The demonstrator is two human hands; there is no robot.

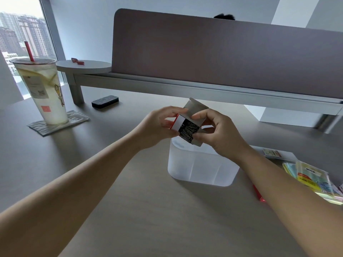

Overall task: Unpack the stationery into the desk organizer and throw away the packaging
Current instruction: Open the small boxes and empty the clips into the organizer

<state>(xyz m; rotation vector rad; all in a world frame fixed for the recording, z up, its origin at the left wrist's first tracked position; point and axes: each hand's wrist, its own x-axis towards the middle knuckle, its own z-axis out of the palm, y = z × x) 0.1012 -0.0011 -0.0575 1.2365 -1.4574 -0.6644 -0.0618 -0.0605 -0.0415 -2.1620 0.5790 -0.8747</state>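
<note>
Desk (148, 210), both hands gripping open clip box (187, 127)

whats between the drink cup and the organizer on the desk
Mostly bare desk, crossed by the left forearm. The black eraser lies farther back, off the line from cup to organizer. Head view.

iced drink cup (41, 89) on a coaster (74, 118), near a dark eraser (105, 101).

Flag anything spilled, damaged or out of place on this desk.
Nothing spilled or damaged. The left hand and right hand hold the opened clip box over the organizer; sticky-note packs lie loosely heaped at right.
</note>
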